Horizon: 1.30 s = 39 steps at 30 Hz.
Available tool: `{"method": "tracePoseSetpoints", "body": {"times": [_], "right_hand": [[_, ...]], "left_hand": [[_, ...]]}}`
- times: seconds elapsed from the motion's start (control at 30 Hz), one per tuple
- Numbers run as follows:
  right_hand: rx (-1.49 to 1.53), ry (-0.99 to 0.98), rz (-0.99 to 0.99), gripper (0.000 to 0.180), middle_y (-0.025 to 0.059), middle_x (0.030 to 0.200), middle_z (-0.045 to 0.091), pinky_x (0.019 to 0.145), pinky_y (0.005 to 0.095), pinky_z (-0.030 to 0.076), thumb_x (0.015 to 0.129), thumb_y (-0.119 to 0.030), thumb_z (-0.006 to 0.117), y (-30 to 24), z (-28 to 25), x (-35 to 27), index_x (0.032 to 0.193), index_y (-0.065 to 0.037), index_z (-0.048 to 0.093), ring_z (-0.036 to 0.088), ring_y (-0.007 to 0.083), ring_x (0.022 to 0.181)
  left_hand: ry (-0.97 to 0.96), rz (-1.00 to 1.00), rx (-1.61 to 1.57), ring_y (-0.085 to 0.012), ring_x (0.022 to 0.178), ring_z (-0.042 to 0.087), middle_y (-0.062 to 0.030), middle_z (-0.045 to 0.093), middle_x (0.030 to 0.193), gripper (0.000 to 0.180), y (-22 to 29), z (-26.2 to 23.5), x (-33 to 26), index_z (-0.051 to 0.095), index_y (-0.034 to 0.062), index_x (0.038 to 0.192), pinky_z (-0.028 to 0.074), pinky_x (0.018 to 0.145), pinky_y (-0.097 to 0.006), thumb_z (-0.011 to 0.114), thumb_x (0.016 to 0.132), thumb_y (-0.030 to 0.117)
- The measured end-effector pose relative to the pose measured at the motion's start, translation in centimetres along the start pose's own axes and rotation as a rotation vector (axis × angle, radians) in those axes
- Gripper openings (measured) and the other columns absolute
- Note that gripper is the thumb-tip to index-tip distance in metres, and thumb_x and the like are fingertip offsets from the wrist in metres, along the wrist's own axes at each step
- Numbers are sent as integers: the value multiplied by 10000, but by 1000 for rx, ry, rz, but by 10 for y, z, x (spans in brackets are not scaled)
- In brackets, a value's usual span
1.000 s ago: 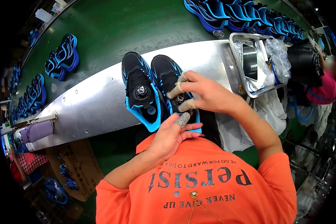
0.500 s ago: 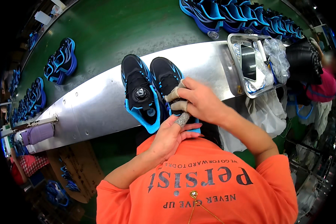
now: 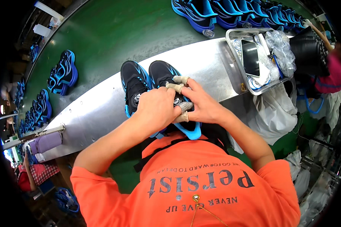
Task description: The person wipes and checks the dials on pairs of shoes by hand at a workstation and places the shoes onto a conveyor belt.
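Two black-and-blue sneakers stand side by side before me, toes pointing away: a left sneaker [image 3: 133,78] and a right sneaker [image 3: 161,71]. Both of my hands are closed around the right sneaker's tongue and its round dial [image 3: 177,100]. My left hand [image 3: 157,106] reaches across the left sneaker's opening, with its curled fingers mostly hidden and its thumb in a grey finger cover. My right hand [image 3: 204,106] grips from the other side, with beige covers on several fingers. Another dial [image 3: 136,98] shows on the left sneaker, beside my left hand.
A metal ledge [image 3: 98,113] carries the pair, bordering a green belt [image 3: 121,34]. Sneakers line the belt at far right [image 3: 195,17] and left [image 3: 64,72]. A clear bin [image 3: 236,62] holds a phone [image 3: 250,58] and plastic wrap. A pink-sleeved person [image 3: 331,73] is at right.
My left hand has moved up from the right sneaker's heel to its tongue, now covering part of the left sneaker. My right hand has shifted slightly and turned around the dial.
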State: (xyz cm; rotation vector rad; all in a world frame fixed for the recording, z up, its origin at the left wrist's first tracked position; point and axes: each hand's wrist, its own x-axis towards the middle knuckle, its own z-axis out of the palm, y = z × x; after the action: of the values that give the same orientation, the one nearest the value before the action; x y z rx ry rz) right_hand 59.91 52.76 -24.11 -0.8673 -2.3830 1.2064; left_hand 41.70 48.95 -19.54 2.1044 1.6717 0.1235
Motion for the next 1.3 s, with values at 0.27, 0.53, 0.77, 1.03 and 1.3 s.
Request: {"method": "tracePoseSetpoints", "body": {"times": [0.27,0.53,0.77,1.03,1.3], "right_hand": [[47,142,-42,804,219,1444,405,1088,470,378,680,-209,758,22,15,-12,1417,-74,467,410,435,1299],[203,-55,-44,769,150,1317,487,1069,412,367,750,-257,801,13,-28,-5,1444,-124,498,454,314,1254],[28,-48,-51,370,92,938,549,795,355,470,775,-190,782,-15,-19,10,1134,-127,721,561,252,887],[-201,325,-60,300,86,823,518,708,401,454,707,-256,821,-30,30,-9,929,-102,691,536,307,812],[-47,72,22,340,103,934,576,770,360,458,800,-259,770,-57,21,-9,1103,-115,710,546,268,865]], "left_hand": [[-46,302,120,-325,857,653,-127,659,898,314,1,-1,18,652,28,907,538,721,-425,758,698,237],[214,250,-190,-353,931,591,-142,571,1020,439,0,-10,-20,556,38,1145,492,763,-432,761,758,80],[-166,-165,-915,-108,879,604,-59,628,977,160,19,26,-81,667,9,1070,500,785,-264,643,933,88],[313,-31,-748,-87,809,595,-37,645,897,135,-18,6,-99,671,0,1043,486,711,-251,592,936,26],[457,-125,-408,-154,744,504,-57,578,913,399,-74,10,-89,637,33,1125,460,699,-293,605,743,-78]]}}
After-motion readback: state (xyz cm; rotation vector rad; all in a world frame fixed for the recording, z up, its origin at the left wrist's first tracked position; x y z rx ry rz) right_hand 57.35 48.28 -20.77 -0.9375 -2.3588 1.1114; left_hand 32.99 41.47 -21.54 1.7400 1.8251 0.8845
